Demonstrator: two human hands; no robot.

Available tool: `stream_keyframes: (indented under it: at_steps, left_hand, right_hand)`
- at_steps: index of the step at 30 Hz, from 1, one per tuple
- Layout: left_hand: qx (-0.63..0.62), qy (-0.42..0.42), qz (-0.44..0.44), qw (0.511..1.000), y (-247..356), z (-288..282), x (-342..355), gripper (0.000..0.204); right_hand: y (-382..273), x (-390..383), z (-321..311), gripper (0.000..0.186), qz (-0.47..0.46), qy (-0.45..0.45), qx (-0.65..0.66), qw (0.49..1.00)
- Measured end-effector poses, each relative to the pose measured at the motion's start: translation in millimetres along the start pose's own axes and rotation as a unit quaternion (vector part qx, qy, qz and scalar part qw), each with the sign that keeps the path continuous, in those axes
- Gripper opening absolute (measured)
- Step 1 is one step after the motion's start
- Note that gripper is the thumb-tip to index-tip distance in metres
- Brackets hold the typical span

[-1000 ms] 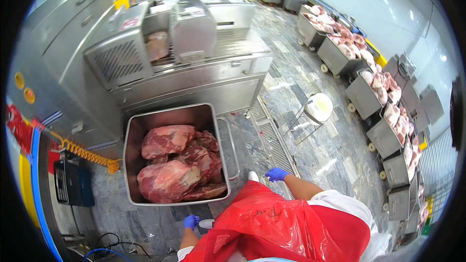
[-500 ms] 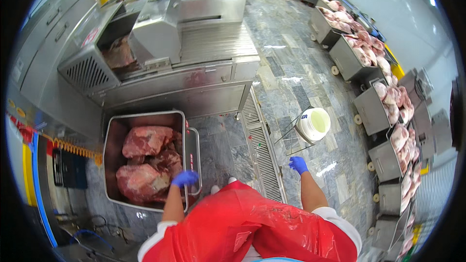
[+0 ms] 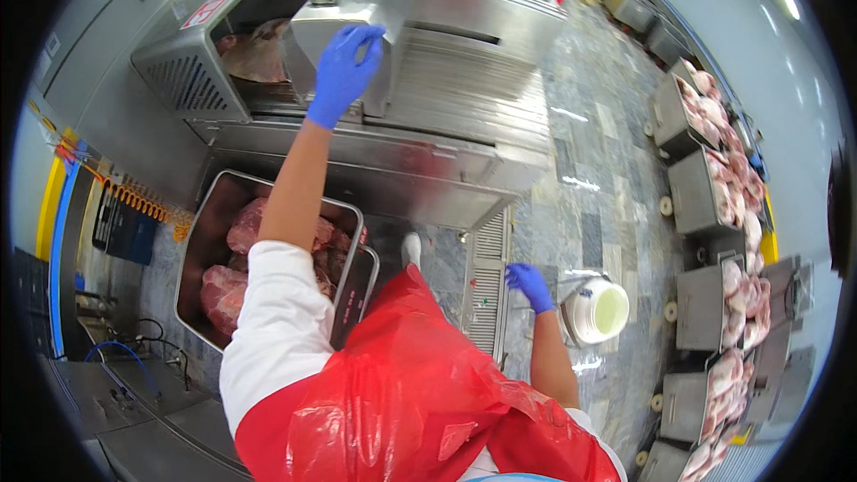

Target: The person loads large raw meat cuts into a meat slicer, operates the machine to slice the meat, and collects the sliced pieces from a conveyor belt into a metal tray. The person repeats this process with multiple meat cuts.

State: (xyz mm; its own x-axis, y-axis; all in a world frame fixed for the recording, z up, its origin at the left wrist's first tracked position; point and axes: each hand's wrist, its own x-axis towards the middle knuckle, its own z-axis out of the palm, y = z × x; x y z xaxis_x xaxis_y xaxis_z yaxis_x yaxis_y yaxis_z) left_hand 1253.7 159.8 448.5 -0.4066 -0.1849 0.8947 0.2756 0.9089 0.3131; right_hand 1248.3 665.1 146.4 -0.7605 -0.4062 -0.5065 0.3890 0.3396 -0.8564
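Note:
My left hand (image 3: 345, 76), in a blue glove, is raised over the steel hood (image 3: 357, 0) of a large machine. Its fingers are bent, with a gap between thumb and fingers and nothing seen in them; whether it touches the hood, I cannot tell. Left of the hood, a piece of raw meat (image 3: 259, 55) lies in the machine's opening. Below my left arm stands a steel tub (image 3: 198, 259) with large red cuts of meat (image 3: 225, 296), partly hidden by my sleeve. My right hand (image 3: 529, 286), also gloved in blue, hangs empty near a white bucket, fingers somewhat apart.
A white bucket (image 3: 598, 311) with pale liquid sits right of my right hand. A floor drain grate (image 3: 487, 281) runs beside the machine. Several steel carts (image 3: 701, 187) loaded with meat line the right wall. An orange coiled hose (image 3: 134, 201) hangs at the left.
My left hand has gone from the tub's handle side up to the machine's hood. My right hand has shifted slightly left and up. The whole view has turned and moved toward the machine.

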Motion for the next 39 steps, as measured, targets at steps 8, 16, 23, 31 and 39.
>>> stream_keyframes:
  at_steps: [8, 16, 23, 31, 39]
  left_hand:
    - [0.068, 0.038, -0.116, 0.990, -68.8, 70.3, 57.7, 0.028]
    - [0.148, 0.034, -0.094, 0.984, -68.1, 74.9, 57.1, 0.031]
    - [0.218, 0.014, -0.082, 0.972, -71.1, 73.6, 58.5, 0.032]
    - [0.231, 0.013, -0.096, 0.968, -73.7, 72.1, 57.1, 0.034]
    - [0.245, -0.014, -0.113, 0.963, -72.8, 67.3, 57.7, 0.032]
  right_hand:
    - [-354.4, 165.8, 53.1, 0.029, -0.246, -0.054, -0.171, 0.953]
    - [-609.1, 285.7, 118.5, 0.058, -0.536, 0.067, -0.392, 0.745]
    - [-745.0, 382.6, 197.8, 0.075, -0.486, 0.188, -0.581, 0.625]
    - [-779.5, 415.2, 230.1, 0.078, -0.501, 0.189, -0.604, 0.590]
    - [-767.8, 408.9, 235.3, 0.079, -0.482, 0.196, -0.619, 0.588]
